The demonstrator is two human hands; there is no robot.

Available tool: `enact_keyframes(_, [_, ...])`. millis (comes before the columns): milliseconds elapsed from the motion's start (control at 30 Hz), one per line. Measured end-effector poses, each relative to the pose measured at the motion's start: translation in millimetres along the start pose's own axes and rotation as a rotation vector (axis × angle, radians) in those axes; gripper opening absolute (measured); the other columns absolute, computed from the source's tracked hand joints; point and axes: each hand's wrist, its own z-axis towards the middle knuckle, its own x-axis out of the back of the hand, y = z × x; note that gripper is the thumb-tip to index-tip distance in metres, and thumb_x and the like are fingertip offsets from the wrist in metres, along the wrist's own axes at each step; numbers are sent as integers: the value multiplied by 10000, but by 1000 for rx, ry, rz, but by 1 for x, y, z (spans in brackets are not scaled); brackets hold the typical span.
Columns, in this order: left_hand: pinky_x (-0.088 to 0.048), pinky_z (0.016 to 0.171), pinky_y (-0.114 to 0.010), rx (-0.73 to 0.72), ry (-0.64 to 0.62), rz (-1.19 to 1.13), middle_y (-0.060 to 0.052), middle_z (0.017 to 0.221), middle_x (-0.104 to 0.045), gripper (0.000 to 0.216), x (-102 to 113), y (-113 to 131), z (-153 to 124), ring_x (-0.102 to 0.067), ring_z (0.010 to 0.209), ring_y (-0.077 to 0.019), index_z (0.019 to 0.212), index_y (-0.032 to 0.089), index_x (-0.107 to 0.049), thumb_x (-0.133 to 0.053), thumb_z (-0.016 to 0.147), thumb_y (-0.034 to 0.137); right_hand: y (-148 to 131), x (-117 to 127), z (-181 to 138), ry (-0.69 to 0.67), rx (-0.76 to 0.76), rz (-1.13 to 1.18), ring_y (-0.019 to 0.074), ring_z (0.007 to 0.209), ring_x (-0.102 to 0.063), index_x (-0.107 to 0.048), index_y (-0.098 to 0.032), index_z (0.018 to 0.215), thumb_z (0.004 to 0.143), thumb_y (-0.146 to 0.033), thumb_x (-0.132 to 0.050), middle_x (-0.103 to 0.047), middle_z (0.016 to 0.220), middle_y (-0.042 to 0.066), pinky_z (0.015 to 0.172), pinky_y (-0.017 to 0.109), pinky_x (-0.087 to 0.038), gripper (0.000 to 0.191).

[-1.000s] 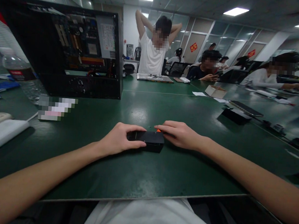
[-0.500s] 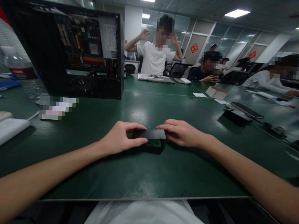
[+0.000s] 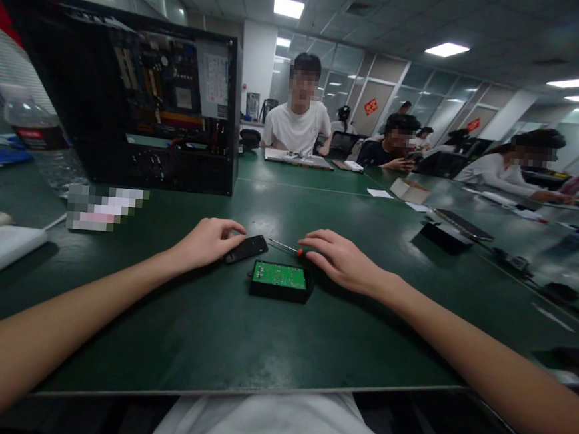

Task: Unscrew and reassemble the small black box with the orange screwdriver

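A black plastic cover (image 3: 247, 249) lies tilted under the fingertips of my left hand (image 3: 212, 241), pinched at its left end. In front of it, an open black box (image 3: 278, 296) rests on the table with a green circuit board (image 3: 279, 274) facing up inside. My right hand (image 3: 343, 260) is beyond the box's right end, its fingers curled around the orange-handled screwdriver (image 3: 287, 247). The thin shaft points left toward the cover. Most of the handle is hidden by the hand.
An open computer case (image 3: 173, 101) stands at the back left of the green table (image 3: 199, 344), with a plastic bottle (image 3: 45, 137) beside it. A white device (image 3: 6, 255) lies at left. To the right is a black box-like object (image 3: 443, 237). A person in white (image 3: 299, 127) sits opposite.
My left hand has lifted the cover off the box and carried it left, exposing the circuit board. The screwdriver now shows at my right hand. The person opposite has lowered their arms.
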Motion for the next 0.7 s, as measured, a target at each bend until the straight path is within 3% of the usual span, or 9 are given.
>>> enact_keyframes(67, [-430, 573, -266, -8, -16, 57, -63, 761, -752, 447, 0, 0, 0, -656, 639, -203, 1118, 133, -785, -619, 890, 480, -16, 3, 1, 17, 24, 68, 245, 1183, -615, -606, -145, 1323, 1033, -426, -467, -646, 1277, 164, 1015, 440, -523, 427])
enact_keyframes(167, [-458, 613, -277, 0, -17, 78, -75, 823, -770, 459, -2, 2, -2, -680, 702, -219, 1118, 134, -783, -591, 894, 486, -44, 0, 3, -63, 35, 88, 268, 1178, -618, -522, -133, 1421, 954, -525, -599, -635, 1307, 179, 1003, 446, -524, 615])
enact_keyframes(267, [-492, 676, -290, 9, 76, -29, -84, 918, -779, 442, -4, 5, -5, -698, 791, -231, 1072, 137, -780, -578, 891, 486, -65, -4, 6, -136, 13, 62, 262, 1132, -642, -509, -131, 1430, 963, -438, -604, -656, 1272, 167, 979, 423, -530, 567])
enact_keyframes(367, [-507, 645, -279, 54, 138, -231, -84, 969, -766, 433, -8, 11, -8, -705, 766, -214, 1068, 139, -745, -600, 880, 501, -70, 6, 6, -101, -29, 103, 240, 1105, -660, -524, -161, 1419, 942, -386, -634, -681, 1251, 129, 964, 385, -534, 539])
enact_keyframes(433, [-446, 495, -247, 126, 88, -403, -60, 887, -738, 469, -12, 17, -11, -669, 588, -173, 1155, 145, -688, -602, 883, 517, -62, 23, -3, -8, -95, 92, 234, 1135, -661, -543, -178, 1406, 928, -385, -651, -679, 1288, 114, 980, 368, -528, 532])
enact_keyframes(533, [-381, 413, -203, 179, -35, -586, -47, 902, -702, 499, -20, 27, -18, -665, 541, -148, 1219, 158, -642, -668, 852, 495, -31, 58, -38, 176, -303, -44, 250, 1170, -661, -578, -186, 1379, 927, -415, -641, -670, 1326, 108, 1004, 378, -518, 510])
enact_keyframes(633, [-406, 403, -185, 195, -150, -678, -51, 961, -678, 481, -26, 37, -25, -686, 580, -145, 1208, 155, -647, -707, 830, 446, 19, 93, -101, 264, -635, -256, 308, 1121, -673, -606, -174, 1362, 897, -487, -633, -688, 1276, 128, 978, 434, -514, 561])
enact_keyframes(700, [-435, 410, -177, 187, -181, -679, -36, 938, -657, 448, -28, 41, -28, -676, 584, -131, 1190, 148, -660, -710, 830, 409, 55, 111, -149, 217, -920, -395, 347, 1097, -676, -593, -161, 1386, 871, -485, -634, -696, 1246, 152, 934, 444, -511, 610])
